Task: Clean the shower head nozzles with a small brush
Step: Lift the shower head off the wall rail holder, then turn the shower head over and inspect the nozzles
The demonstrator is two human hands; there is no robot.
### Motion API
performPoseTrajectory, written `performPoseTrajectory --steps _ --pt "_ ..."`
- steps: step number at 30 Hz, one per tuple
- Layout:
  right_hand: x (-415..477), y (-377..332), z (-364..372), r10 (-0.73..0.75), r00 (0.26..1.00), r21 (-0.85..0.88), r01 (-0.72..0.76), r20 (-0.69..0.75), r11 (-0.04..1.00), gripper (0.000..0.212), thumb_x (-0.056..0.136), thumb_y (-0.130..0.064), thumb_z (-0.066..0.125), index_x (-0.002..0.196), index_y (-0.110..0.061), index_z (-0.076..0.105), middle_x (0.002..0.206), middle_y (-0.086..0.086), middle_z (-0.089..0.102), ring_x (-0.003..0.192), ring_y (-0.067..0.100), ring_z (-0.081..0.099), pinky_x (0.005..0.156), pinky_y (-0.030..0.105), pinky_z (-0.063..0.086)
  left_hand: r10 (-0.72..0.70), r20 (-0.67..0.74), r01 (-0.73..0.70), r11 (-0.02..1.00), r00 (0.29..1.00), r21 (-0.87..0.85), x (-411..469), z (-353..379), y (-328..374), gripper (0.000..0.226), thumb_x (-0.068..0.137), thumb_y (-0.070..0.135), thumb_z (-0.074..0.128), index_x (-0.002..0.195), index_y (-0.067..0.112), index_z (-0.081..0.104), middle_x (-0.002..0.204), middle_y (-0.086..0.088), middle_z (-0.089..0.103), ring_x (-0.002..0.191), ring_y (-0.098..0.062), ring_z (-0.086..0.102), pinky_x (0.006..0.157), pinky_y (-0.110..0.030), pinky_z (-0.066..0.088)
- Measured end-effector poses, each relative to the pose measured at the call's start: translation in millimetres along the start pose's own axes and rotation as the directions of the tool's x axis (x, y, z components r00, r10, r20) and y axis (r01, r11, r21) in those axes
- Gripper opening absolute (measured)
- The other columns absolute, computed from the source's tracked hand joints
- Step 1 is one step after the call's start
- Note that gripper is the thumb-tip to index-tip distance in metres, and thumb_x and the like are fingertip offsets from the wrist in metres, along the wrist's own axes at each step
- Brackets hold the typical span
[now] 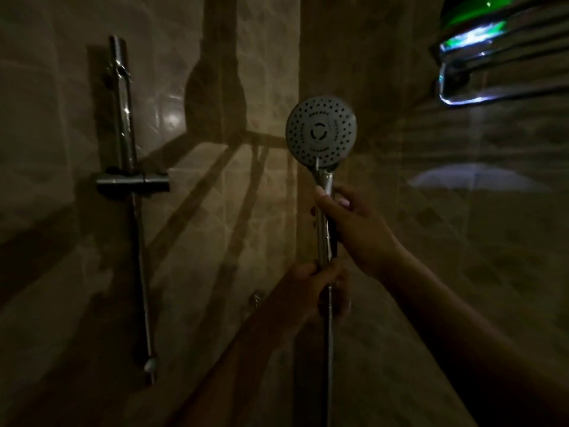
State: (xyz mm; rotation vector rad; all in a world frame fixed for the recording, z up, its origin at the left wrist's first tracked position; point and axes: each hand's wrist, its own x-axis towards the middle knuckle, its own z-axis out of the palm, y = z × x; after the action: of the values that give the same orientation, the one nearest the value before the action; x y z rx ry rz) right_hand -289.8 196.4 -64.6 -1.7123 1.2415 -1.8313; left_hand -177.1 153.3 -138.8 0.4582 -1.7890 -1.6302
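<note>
A round grey shower head [321, 131] with many small nozzle holes faces me, upright, in the middle of the dim view. Its chrome handle [324, 229] runs straight down to a metal hose [329, 349]. My right hand [354, 223] grips the upper part of the handle, thumb on its front. My left hand [320, 288] is closed around the bottom of the handle where the hose joins. No brush is visible.
A chrome slide rail [129, 180] with an empty holder bracket [132, 181] is fixed to the tiled wall at left. A shiny shelf edge [492, 57] with green and white reflections juts in at the top right. The wall corner runs behind the shower head.
</note>
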Motion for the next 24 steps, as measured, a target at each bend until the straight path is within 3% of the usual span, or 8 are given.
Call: performPoseTrajectory --steps 3,9,12,15,17,19,21,24 --pt "-45.0 24.5 -18.9 0.185 0.982 0.048 -0.186 0.028 0.981 0.022 0.098 -0.035 0.057 0.105 -0.015 0.062 0.080 -0.003 0.068 0.074 0.013 0.066 0.070 0.031 0.054 -0.067 0.053 0.073 0.991 0.996 -0.111 -15.5 37.7 -54.5 0.026 0.090 0.036 0.062 0.074 0.015 0.059 0.055 0.002 0.051 0.047 -0.014 0.049 0.050 -0.028 0.041" --pt "-117.5 77.5 -37.5 0.467 0.878 0.176 -0.446 -0.103 0.877 0.022 0.100 -0.030 0.055 0.084 -0.015 0.053 0.067 0.003 0.054 0.051 0.016 0.048 0.051 0.030 0.040 -0.294 0.072 0.302 0.933 0.953 -0.197 -50.2 99.7 -139.4 0.032 0.091 0.019 0.063 0.062 0.021 0.049 0.045 0.012 0.038 0.040 -0.004 0.033 0.047 -0.022 0.026" --pt "-149.0 99.2 -42.0 0.558 0.807 0.228 -0.516 -0.194 0.826 0.025 0.095 -0.029 0.062 0.075 -0.015 0.054 0.060 0.002 0.048 0.044 0.014 0.040 0.046 0.027 0.032 -0.454 -0.067 0.445 0.887 0.888 -0.120 -63.1 132.0 -157.2 0.037 0.085 0.015 0.070 0.056 0.018 0.047 0.037 0.009 0.043 0.033 -0.004 0.038 0.039 -0.019 0.032" --pt "-178.3 123.9 -52.5 0.613 0.746 0.217 -0.573 -0.261 0.790 0.025 0.093 -0.032 0.065 0.079 -0.016 0.051 0.055 0.000 0.045 0.038 0.011 0.039 0.041 0.025 0.032 -0.544 -0.173 0.528 0.839 0.821 -0.133 -75.0 161.8 -176.2 0.034 0.092 0.017 0.062 0.061 0.017 0.047 0.057 0.002 0.048 0.049 -0.010 0.044 0.047 -0.023 0.037" --pt "-194.0 132.4 -62.6 0.654 0.702 0.221 -0.616 -0.281 0.756 0.029 0.092 -0.034 0.066 0.076 -0.016 0.050 0.049 -0.003 0.045 0.036 0.011 0.038 0.040 0.026 0.031 -0.562 -0.212 0.552 0.827 0.799 -0.111 -78.9 178.3 -189.4 0.021 0.090 0.022 0.062 0.072 0.014 0.057 0.060 0.001 0.048 0.049 -0.012 0.043 0.043 -0.022 0.034" --pt "-204.2 137.1 -73.8 0.696 0.676 0.266 -0.644 -0.242 0.717 0.035 0.093 -0.033 0.065 0.067 -0.017 0.048 0.046 -0.004 0.041 0.035 0.011 0.036 0.040 0.025 0.030 -0.573 -0.215 0.561 0.819 0.791 -0.119 -84.2 190.0 -199.0 0.012 0.086 0.025 0.065 0.085 0.013 0.063 0.055 0.004 0.047 0.043 -0.011 0.041 0.040 -0.019 0.029" --pt "-214.9 141.5 -87.8 0.742 0.658 0.332 -0.676 -0.132 0.658 0.042 0.095 -0.032 0.061 0.059 -0.019 0.044 0.044 -0.005 0.035 0.033 0.009 0.032 0.037 0.023 0.028 -0.606 -0.150 0.581 0.794 0.781 -0.179 -91.3 202.6 -207.1 0.016 0.085 0.023 0.065 0.074 0.015 0.057 0.048 0.005 0.040 0.037 -0.009 0.033 0.039 -0.017 0.023" --pt "-231.1 147.2 -108.5 0.719 0.675 0.490 -0.689 0.165 0.534 0.044 0.093 -0.038 0.057 0.055 -0.023 0.041 0.042 -0.009 0.030 0.028 0.005 0.027 0.031 0.016 0.023 -0.624 -0.068 0.602 0.772 0.778 -0.203 -101.7 218.5 -217.8 0.036 0.084 0.020 0.065 0.056 0.018 0.043 0.039 0.005 0.035 0.030 -0.009 0.029 0.036 -0.015 0.022"
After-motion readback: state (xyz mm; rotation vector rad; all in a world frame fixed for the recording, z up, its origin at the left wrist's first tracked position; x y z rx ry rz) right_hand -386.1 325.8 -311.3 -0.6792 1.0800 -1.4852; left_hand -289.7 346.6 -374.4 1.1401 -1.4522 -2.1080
